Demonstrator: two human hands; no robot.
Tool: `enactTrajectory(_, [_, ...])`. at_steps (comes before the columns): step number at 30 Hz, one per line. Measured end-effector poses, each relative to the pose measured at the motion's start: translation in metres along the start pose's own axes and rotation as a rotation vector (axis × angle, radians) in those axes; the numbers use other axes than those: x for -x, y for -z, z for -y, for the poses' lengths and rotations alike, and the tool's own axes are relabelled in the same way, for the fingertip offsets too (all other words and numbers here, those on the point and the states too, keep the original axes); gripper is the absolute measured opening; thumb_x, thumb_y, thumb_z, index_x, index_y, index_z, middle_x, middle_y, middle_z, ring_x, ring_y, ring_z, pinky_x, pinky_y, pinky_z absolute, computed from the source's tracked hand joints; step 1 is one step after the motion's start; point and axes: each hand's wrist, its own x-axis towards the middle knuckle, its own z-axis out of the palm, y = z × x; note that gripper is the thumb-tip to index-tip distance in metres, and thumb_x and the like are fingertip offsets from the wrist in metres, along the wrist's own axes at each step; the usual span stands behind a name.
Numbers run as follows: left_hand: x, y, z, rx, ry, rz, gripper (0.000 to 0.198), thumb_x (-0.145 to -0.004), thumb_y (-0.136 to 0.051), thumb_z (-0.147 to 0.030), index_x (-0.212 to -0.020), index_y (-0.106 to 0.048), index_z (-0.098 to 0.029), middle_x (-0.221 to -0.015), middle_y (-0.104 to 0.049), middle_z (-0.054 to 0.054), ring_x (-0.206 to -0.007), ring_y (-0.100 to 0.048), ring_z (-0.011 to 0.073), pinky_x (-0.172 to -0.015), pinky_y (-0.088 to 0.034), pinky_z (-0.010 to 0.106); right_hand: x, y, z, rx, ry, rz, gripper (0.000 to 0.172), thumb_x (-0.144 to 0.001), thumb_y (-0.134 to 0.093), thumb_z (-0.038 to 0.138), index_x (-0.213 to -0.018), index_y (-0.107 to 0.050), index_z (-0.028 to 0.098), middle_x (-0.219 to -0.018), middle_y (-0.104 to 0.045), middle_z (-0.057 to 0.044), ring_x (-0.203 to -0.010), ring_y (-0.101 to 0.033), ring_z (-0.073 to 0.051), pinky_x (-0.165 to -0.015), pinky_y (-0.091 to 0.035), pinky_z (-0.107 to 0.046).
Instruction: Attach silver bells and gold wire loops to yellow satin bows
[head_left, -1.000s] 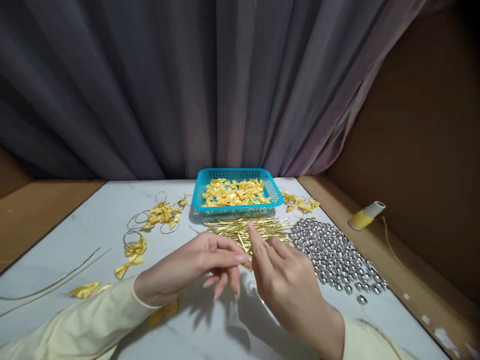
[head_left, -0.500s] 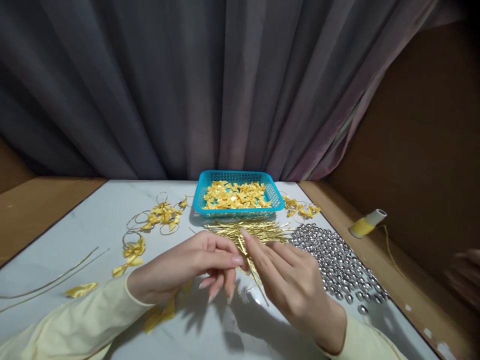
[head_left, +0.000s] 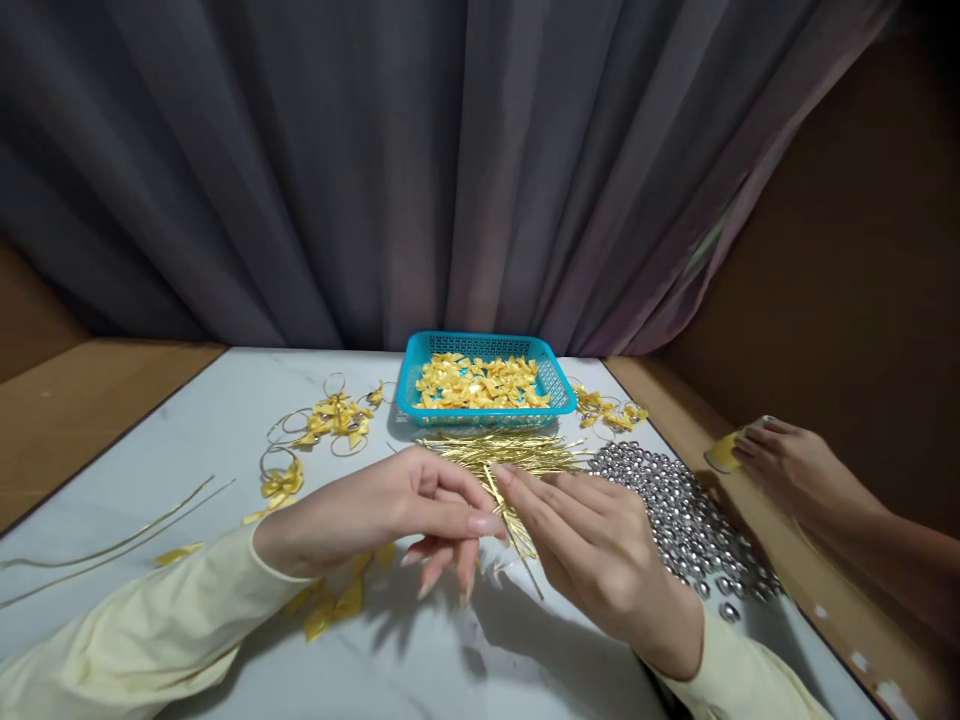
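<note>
My left hand [head_left: 390,515] and my right hand [head_left: 592,550] meet over the white table [head_left: 187,440], fingertips pinched together on a thin gold wire tie [head_left: 517,535] that slants down between them. A yellow ribbon bow [head_left: 334,605] lies under my left wrist. Just beyond the fingers lies a pile of gold wire ties [head_left: 502,452]. To the right of my right hand spreads a heap of silver bells [head_left: 679,515].
A blue basket [head_left: 416,375] of yellow bows stands at the back. Bows on gold rings [head_left: 330,420] lie at the left, more bows [head_left: 611,412] to the right of the basket, long gold strips [head_left: 112,545] at the far left. Another person's hand [head_left: 787,465] touches a yellow thread spool [head_left: 724,452].
Another person's hand has come in from the right and reached the thread spool. My two hands stay pinched together on the wire tie, barely shifted.
</note>
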Motion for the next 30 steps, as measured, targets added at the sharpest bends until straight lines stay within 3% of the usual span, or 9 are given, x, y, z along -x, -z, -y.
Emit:
enactTrajectory(8, [-0.001, 0.000, 0.000, 0.013, -0.005, 0.014, 0.024, -0.087, -0.049, -0.030, -0.074, -0.061, -0.014, -0.060, -0.067, 0.002, -0.040, -0.049, 0.0058, -0.041, -0.027, 0.018, -0.001, 0.001, 0.001, -0.024, -0.004, -0.006, 0.035, -0.082, -0.047, 0.004, -0.116, -0.054, 0.000, -0.107, -0.066, -0.015, -0.079, -0.061, -0.018, -0.058, -0.049, -0.032])
enactTrajectory(13, [-0.003, 0.002, 0.001, 0.053, -0.003, 0.018, 0.016, -0.086, -0.052, -0.028, -0.081, -0.059, -0.014, -0.060, -0.068, 0.002, -0.038, -0.050, 0.0050, -0.039, -0.026, 0.017, 0.000, 0.000, 0.000, -0.015, 0.008, 0.000, 0.037, -0.080, -0.048, 0.003, -0.116, -0.054, -0.002, -0.109, -0.064, -0.017, -0.077, -0.061, -0.019, -0.056, -0.048, -0.032])
enactTrajectory(18, [-0.002, 0.001, 0.001, 0.062, 0.003, 0.001, 0.016, -0.084, -0.054, -0.026, -0.076, -0.060, -0.014, -0.059, -0.067, 0.001, -0.038, -0.050, 0.0047, -0.039, -0.027, 0.016, 0.000, -0.001, 0.000, -0.040, 0.005, 0.005, 0.037, -0.081, -0.048, 0.002, -0.116, -0.055, 0.002, -0.108, -0.065, -0.014, -0.076, -0.061, -0.018, -0.057, -0.047, -0.031])
enactTrajectory(23, [0.000, 0.000, -0.003, 0.038, -0.001, -0.015, 0.017, -0.084, -0.054, -0.025, -0.073, -0.059, -0.013, -0.059, -0.067, 0.001, -0.039, -0.049, 0.0042, -0.041, -0.028, 0.016, -0.004, -0.004, -0.003, -0.258, -0.137, -0.077, 0.033, -0.083, -0.051, 0.006, -0.116, -0.056, 0.011, -0.078, -0.070, -0.004, -0.056, -0.054, -0.011, -0.048, -0.044, -0.026])
enactTrajectory(30, [-0.001, 0.001, 0.002, 0.029, 0.023, -0.017, 0.014, -0.080, -0.058, -0.026, -0.075, -0.056, -0.014, -0.060, -0.068, 0.002, -0.041, -0.051, 0.0063, -0.040, -0.025, 0.018, -0.015, 0.007, -0.006, -0.571, -0.176, 0.017, 0.027, -0.081, -0.053, 0.004, -0.105, -0.063, 0.015, -0.082, -0.070, -0.004, -0.073, -0.061, -0.013, -0.063, -0.051, -0.027])
